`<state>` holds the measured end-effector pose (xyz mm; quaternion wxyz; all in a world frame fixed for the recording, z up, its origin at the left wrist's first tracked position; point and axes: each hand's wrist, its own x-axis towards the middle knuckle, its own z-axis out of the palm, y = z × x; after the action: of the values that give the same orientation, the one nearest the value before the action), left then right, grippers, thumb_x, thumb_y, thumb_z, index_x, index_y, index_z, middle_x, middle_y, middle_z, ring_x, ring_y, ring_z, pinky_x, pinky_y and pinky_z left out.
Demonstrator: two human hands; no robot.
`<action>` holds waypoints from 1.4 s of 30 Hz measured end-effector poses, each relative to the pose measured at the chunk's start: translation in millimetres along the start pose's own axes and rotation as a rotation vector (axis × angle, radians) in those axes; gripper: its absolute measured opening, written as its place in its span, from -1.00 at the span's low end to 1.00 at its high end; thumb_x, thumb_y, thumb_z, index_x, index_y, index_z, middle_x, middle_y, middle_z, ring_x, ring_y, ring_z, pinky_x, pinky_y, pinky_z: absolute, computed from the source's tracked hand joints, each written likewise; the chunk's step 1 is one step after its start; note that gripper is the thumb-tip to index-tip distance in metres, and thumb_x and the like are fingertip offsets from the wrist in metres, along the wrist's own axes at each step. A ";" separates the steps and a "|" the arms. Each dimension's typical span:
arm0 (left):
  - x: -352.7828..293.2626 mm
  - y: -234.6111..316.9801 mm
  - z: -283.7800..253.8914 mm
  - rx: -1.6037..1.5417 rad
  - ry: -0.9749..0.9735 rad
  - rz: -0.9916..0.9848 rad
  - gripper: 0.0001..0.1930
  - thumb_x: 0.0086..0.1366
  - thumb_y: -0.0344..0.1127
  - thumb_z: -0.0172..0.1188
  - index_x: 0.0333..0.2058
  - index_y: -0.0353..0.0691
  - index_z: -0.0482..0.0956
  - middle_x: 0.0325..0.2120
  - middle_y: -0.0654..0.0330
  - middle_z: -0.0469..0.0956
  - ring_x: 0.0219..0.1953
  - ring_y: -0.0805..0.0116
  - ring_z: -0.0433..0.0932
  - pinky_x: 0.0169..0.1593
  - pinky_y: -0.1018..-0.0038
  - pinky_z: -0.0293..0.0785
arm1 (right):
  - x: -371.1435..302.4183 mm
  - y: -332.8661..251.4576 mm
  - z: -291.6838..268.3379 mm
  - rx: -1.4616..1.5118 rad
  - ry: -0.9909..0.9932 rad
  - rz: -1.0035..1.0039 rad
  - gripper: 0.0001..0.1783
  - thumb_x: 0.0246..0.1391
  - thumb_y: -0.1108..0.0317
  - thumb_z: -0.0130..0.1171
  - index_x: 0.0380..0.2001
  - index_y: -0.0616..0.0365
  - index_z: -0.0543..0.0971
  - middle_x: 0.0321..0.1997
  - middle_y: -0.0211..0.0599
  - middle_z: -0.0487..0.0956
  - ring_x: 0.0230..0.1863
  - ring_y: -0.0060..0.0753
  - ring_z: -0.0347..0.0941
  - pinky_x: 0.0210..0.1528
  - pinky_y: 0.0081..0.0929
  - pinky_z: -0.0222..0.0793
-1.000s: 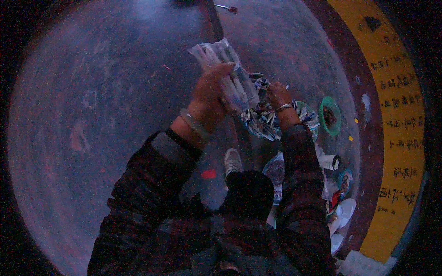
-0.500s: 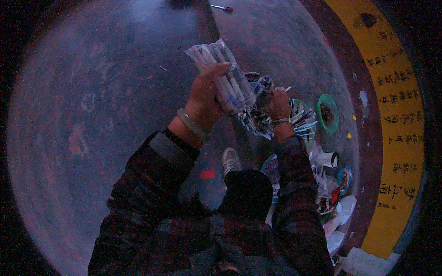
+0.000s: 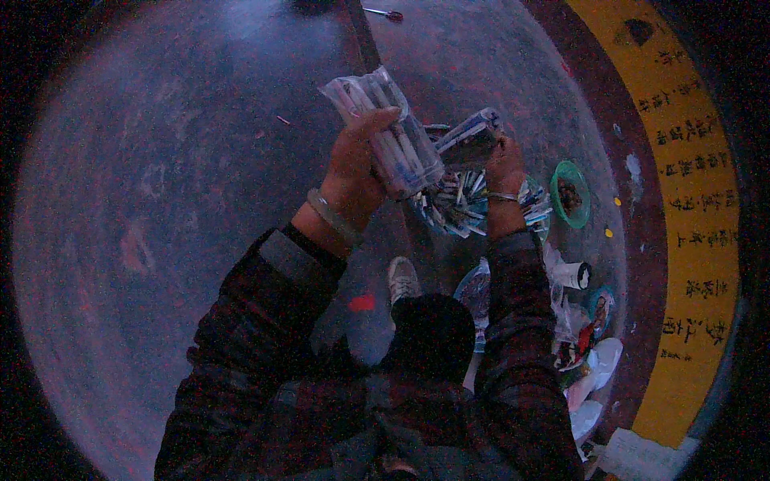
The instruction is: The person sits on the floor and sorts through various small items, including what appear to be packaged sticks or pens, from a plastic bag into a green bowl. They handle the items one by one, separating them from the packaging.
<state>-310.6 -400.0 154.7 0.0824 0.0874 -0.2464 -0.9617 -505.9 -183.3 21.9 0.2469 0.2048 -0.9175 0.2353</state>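
Left hand (image 3: 361,164): closed round a clear plastic bag (image 3: 407,152) of slim sticks, probably pens, though the dim light leaves this unsure; bag held tilted, thumb across its front. Right hand (image 3: 505,167): gripping one end of a blue-and-white bundle (image 3: 468,131), held slantwise just right of the bag. Below: a heap of slim sticks (image 3: 455,202). Farther right: one green bowl (image 3: 568,171), dark contents.
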 end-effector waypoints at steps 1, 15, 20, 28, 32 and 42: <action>-1.7 1.2 2.8 0.002 -0.001 -0.001 -0.75 0.02 -0.24 0.09 -0.31 -0.15 0.35 -0.45 0.22 0.40 -0.35 0.27 0.45 -0.23 0.30 0.42 | 1.5 -3.9 -4.7 0.002 -0.008 0.030 -0.84 0.00 0.32 -0.11 -0.33 0.08 0.41 -0.28 -0.13 0.42 -0.23 -0.05 0.34 -0.24 -0.23 0.28; -14.2 6.4 2.1 0.060 0.074 -0.044 -0.74 0.03 -0.25 0.07 -0.27 -0.12 0.31 -0.44 0.26 0.36 -0.35 0.32 0.41 -0.25 0.30 0.41 | -46.8 26.8 -37.9 -0.173 -0.049 0.235 -0.80 -0.02 0.27 -0.05 -0.36 0.14 0.43 -0.36 -0.15 0.46 -0.35 -0.02 0.39 -0.35 -0.21 0.33; -13.9 3.3 -8.6 -0.081 0.073 -0.103 -0.75 0.03 -0.26 0.07 -0.29 -0.11 0.32 -0.45 0.25 0.37 -0.39 0.32 0.43 -0.29 0.33 0.43 | -113.8 155.0 43.0 0.389 -0.377 1.176 -0.76 0.00 0.24 -0.05 -0.38 0.21 0.45 -0.40 -0.17 0.48 -0.37 -0.07 0.41 -0.43 -0.17 0.37; -26.0 7.1 2.7 -0.065 0.083 -0.059 -0.78 0.03 -0.28 0.07 -0.32 -0.13 0.34 -0.46 0.24 0.38 -0.41 0.32 0.42 -0.31 0.34 0.43 | -126.7 125.3 22.3 0.805 -0.207 1.053 -0.72 -0.11 0.29 0.03 -0.31 0.21 0.46 -0.36 -0.14 0.50 -0.31 -0.12 0.42 -0.32 -0.28 0.38; -25.1 8.4 -4.5 -0.011 0.110 -0.015 -0.79 0.04 -0.28 0.08 -0.32 -0.14 0.34 -0.46 0.24 0.38 -0.41 0.33 0.43 -0.32 0.34 0.43 | -103.4 55.3 -22.9 0.087 -0.113 0.241 -0.65 -0.16 0.25 0.07 -0.26 0.17 0.46 -0.32 -0.12 0.49 -0.26 -0.13 0.41 -0.19 -0.33 0.32; -12.9 9.4 -12.5 -0.070 0.115 -0.032 -0.82 0.04 -0.30 0.07 -0.34 -0.13 0.34 -0.48 0.25 0.38 -0.39 0.33 0.42 -0.30 0.34 0.41 | -51.4 -61.2 18.4 -0.206 -0.756 -0.043 -0.41 -0.26 0.05 0.19 -0.13 0.09 0.38 -0.10 -0.11 0.41 -0.06 -0.06 0.32 -0.04 -0.27 0.23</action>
<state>-294.4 -411.3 150.2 0.0839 0.1434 -0.2062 -0.9643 -441.5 -229.1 -0.2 -0.0846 0.2703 -0.9580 0.0449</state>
